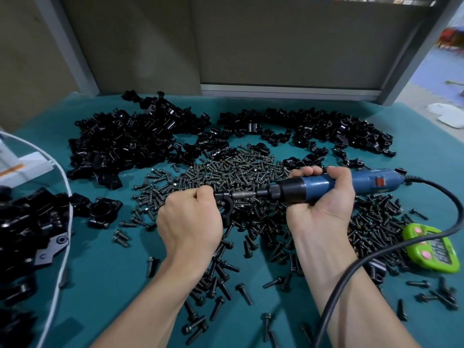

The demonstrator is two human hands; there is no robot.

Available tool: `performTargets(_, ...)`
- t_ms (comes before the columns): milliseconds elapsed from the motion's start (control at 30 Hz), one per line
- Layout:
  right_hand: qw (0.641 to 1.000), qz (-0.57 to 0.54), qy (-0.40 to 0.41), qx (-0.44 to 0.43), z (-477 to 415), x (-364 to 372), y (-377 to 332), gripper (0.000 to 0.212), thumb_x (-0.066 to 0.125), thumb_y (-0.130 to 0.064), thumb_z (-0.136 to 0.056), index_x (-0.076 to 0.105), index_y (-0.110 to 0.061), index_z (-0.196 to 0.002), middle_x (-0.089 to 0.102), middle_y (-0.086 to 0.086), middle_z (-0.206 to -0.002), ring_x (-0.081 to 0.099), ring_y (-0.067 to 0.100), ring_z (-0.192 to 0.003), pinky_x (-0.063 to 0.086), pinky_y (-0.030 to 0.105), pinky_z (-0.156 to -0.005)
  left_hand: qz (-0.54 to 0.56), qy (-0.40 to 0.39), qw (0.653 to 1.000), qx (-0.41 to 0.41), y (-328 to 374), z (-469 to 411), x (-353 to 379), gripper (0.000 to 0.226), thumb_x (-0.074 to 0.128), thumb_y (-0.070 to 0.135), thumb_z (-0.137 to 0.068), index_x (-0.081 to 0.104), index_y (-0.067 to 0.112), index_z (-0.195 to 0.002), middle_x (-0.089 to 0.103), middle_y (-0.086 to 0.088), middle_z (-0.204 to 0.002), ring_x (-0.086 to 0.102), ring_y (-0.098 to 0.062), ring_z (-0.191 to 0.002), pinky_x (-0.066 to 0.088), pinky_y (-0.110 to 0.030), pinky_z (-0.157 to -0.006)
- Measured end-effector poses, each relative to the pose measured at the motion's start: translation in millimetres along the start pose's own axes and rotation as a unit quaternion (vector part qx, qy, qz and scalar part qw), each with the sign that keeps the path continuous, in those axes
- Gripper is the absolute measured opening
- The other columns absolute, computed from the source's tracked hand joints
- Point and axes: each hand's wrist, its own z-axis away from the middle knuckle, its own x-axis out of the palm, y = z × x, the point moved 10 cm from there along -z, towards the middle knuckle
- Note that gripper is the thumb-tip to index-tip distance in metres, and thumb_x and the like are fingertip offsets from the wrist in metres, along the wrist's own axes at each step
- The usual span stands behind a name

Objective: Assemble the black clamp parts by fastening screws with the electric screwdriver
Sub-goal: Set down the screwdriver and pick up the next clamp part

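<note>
The left hand (189, 219) grips the small black plastic clamp (224, 200) over the heap of dark screws (238, 169), while the right hand (322, 197), wrapped round the blue corded electric screwdriver (371, 180), holds it level, axis pointing left, its steel bit (244, 195) meeting the clamp's right side.

The table cloth (105, 277) is teal. The clamp parts (120, 144) are black. The screwdriver (319, 185) is blue. The timer (430, 249) is green.
</note>
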Motion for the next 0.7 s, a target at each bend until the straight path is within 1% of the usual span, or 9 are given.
performTargets(100,1.000,0.001,-0.001,0.004,0.6,-0.3,0.1,0.026,0.064,-0.003,-0.089,0.051,-0.013,-0.109,0.058,0.004,-0.071,0.059,0.018,-0.056,0.056,0.031,-0.065,-0.006,-0.005,1.000,0.003,0.6,0.8,0.7,0.059,0.052,0.019,-0.097,0.031,0.020,-0.042,0.027,0.008,-0.038,0.030,-0.019,-0.043,0.034,-0.034,-0.051)
performTargets(200,1.000,0.001,0.001,0.006,0.9,-1.7,0.7,0.028,0.064,-0.003,-0.088,0.051,-0.013,-0.110,0.058,0.004,-0.072,0.058,0.018,-0.057,0.055,0.031,-0.065,-0.016,-0.006,1.000,0.003,0.2,0.6,0.7,0.057,0.051,0.020,-0.097,0.032,0.019,-0.043,0.032,0.004,-0.040,0.033,-0.021,-0.045,0.041,-0.038,-0.056)
performTargets(333,1.000,0.001,0.001,0.006,0.5,-1.9,0.8,0.027,0.063,-0.003,-0.089,0.051,-0.013,-0.110,0.057,0.004,-0.072,0.058,0.018,-0.057,0.054,0.031,-0.065,-0.031,-0.011,0.999,0.004,0.3,0.7,1.2,0.056,0.050,0.021,-0.097,0.035,0.017,-0.044,0.034,0.003,-0.041,0.035,-0.022,-0.045,0.043,-0.037,-0.058)
performTargets(433,1.000,0.004,0.000,0.005,1.2,-2.0,0.3,0.026,0.063,-0.003,-0.089,0.052,-0.013,-0.110,0.057,0.004,-0.071,0.058,0.018,-0.057,0.054,0.031,-0.064,-0.036,-0.011,0.999,0.004,0.0,0.2,1.6,0.055,0.050,0.022,-0.098,0.036,0.017,-0.045,0.035,0.002,-0.043,0.036,-0.022,-0.046,0.041,-0.036,-0.058)
performTargets(600,1.000,-0.003,-0.002,0.004,1.5,-2.0,1.6,0.027,0.064,-0.001,-0.089,0.052,-0.013,-0.111,0.058,0.004,-0.070,0.058,0.018,-0.055,0.055,0.031,-0.061,-0.044,-0.010,0.999,0.004,-1.5,-0.3,2.9,0.055,0.050,0.020,-0.096,0.036,0.017,-0.043,0.034,0.003,-0.041,0.034,-0.020,-0.045,0.036,-0.034,-0.053)
performTargets(700,1.000,0.005,-0.004,0.002,1.0,-2.3,2.1,0.028,0.063,-0.003,-0.090,0.052,-0.013,-0.112,0.058,0.004,-0.069,0.058,0.018,-0.056,0.055,0.031,-0.065,-0.049,-0.011,0.999,-0.001,-3.4,-1.1,4.2,0.056,0.050,0.021,-0.096,0.036,0.018,-0.042,0.033,0.005,-0.039,0.035,-0.020,-0.044,0.032,-0.034,-0.053)
